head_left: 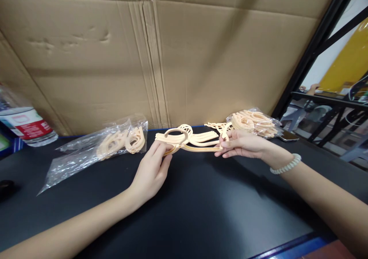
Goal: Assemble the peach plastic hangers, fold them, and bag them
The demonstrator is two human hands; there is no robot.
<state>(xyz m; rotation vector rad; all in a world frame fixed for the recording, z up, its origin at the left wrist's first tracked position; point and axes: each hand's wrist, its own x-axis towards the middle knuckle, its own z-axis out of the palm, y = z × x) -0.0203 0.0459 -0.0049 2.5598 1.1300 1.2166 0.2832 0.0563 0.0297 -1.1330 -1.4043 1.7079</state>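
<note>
A cream plastic clothes hanger point(198, 149) is held just above the black tabletop, its curved hook pointing up and to the left. My left hand point(152, 171) is closed on the left arm of this hanger, below the hook. At its other end, my right hand point(244, 146) pinches the hanger's right tip, where a curled cream piece also shows between the fingers; whether that piece is separate I cannot tell. Right behind lies a stack of similar cream hangers point(205, 137), partly hidden by the held one.
Clear plastic bags point(71, 171) with cream hangers lie at the left; another bagged bundle point(258, 123) lies at the back right, beside a phone point(288, 136). A bottle point(28, 125) stands far left. Cardboard point(215, 59) walls the back. A person's hand point(313, 88) shows beyond the rack.
</note>
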